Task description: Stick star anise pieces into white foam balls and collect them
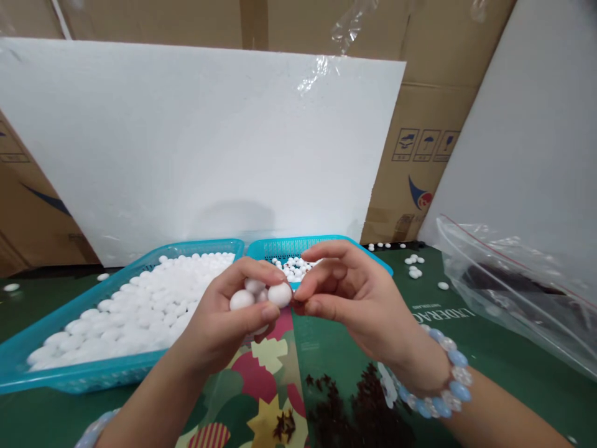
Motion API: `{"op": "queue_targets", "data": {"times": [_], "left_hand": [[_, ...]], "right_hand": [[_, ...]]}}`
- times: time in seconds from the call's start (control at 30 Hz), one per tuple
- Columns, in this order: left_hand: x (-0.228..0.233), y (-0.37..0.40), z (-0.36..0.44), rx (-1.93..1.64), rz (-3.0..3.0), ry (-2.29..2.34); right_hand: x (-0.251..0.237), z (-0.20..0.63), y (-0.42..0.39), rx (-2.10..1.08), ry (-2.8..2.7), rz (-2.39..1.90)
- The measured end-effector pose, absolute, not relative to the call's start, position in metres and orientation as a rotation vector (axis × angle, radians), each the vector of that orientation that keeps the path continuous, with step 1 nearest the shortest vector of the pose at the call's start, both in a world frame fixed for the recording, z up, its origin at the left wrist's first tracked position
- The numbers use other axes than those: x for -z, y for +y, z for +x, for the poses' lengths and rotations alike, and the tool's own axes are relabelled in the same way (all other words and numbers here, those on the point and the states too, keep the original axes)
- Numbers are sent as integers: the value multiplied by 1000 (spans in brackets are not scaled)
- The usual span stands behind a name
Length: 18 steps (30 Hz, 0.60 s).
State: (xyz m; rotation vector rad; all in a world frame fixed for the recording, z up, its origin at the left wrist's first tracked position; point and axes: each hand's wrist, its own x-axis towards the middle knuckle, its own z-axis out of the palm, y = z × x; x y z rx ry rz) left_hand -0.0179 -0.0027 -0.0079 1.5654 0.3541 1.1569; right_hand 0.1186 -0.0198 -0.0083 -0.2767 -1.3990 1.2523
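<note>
Several small white balls are gathered in my left hand, which is closed around them. One white ball sits at its thumb and fingertips, facing my right hand. The right thumb and index finger are pinched beside that ball, on a tiny dark brown piece that is mostly hidden by the fingertips. Below the right hand, a heap of small dark brown star-shaped pieces lies on the green table surface. A few more brown pieces rest on the patterned strip.
A blue tray full of white balls stands at left. Behind the hands, another blue basket holds white balls with brown bits. Loose balls and a clear plastic bag with dark contents lie right. A white board and cartons stand behind.
</note>
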Motion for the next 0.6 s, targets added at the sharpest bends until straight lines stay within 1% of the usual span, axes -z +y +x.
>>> {"op": "queue_targets", "data": {"times": [0.4,0.6], "left_hand": [[9,-3,-16,-1156,1599,299],[11,-2,-16,-1161,1591,320]], "right_hand": [[8,119,-22,-1279,-1381,-250],[7,119,-22,-1190,-1386,-361]]}}
